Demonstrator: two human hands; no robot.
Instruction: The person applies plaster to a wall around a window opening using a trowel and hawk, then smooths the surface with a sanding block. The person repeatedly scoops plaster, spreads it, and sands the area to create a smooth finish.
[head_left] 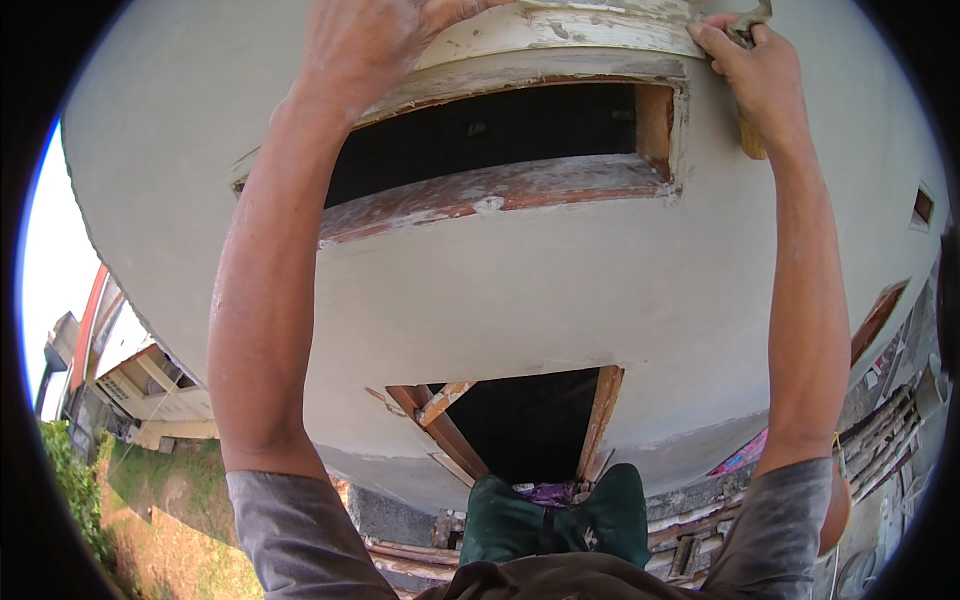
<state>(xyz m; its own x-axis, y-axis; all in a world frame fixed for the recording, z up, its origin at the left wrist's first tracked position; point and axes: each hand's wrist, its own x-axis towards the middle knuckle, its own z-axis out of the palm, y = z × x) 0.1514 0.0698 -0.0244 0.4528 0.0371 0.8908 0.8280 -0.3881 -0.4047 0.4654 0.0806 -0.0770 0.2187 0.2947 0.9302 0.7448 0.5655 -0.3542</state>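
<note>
Both arms reach up along a grey plastered wall (480,290). A whitish, plaster-smeared wooden strip (590,35) runs above a rectangular window opening (490,130). My left hand (370,45) is at the strip's left part, thumb stretched out along it; its other fingers are cut off by the upper edge. At the strip's right end, my right hand (755,75) is closed round a trowel (752,140) with a wooden handle and bent grey metal neck; its blade is not visible. The thumb and a fingertip of that hand touch the strip's end.
Below is a lower opening (525,425) with wooden jambs. My green-trousered legs (550,515) are above bamboo poles (410,560). More poles (885,435) lie at right. Grass and bare soil (180,510) stretch far below at left, near a neighbouring building (150,385).
</note>
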